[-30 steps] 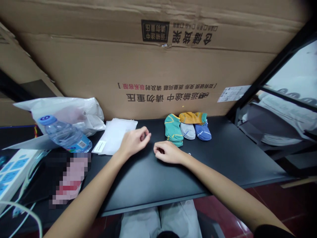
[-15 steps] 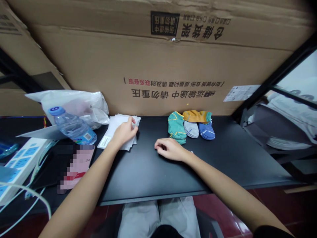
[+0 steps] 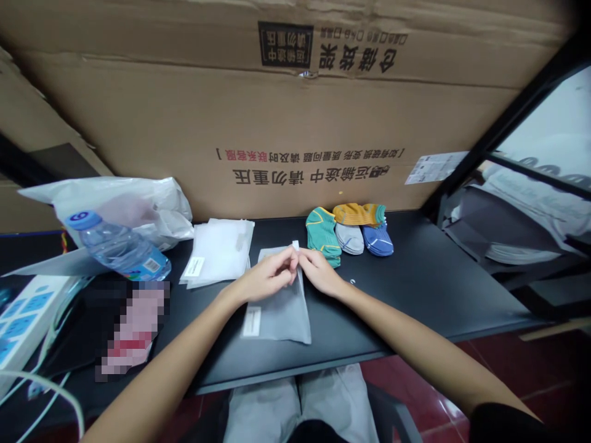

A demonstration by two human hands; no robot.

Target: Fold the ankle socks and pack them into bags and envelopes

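A frosted plastic bag [image 3: 284,314] with a small white label lies in front of me, its upper edge lifted between my hands. My left hand [image 3: 270,274] pinches that edge near its right corner. Meeting it there, my right hand [image 3: 321,271] has its fingers closed on the same corner. To the left rests a stack of similar bags [image 3: 221,249]. Beyond my right hand sit folded socks: a green pile [image 3: 323,234], a grey pile [image 3: 349,239], a blue pile [image 3: 378,240], and mustard socks [image 3: 357,215] lying across the grey and blue ones.
At the left are a water bottle [image 3: 122,249], a white plastic bag [image 3: 161,206], a power strip [image 3: 34,307] with cables, and a blurred pink item [image 3: 138,326]. A large cardboard sheet [image 3: 295,117] stands behind the black table [image 3: 415,295]. A black frame post rises at right.
My left hand has drawn one frosted bag off the stack to the right, in front of me. My right hand has come up to its top corner. The view has shifted slightly.
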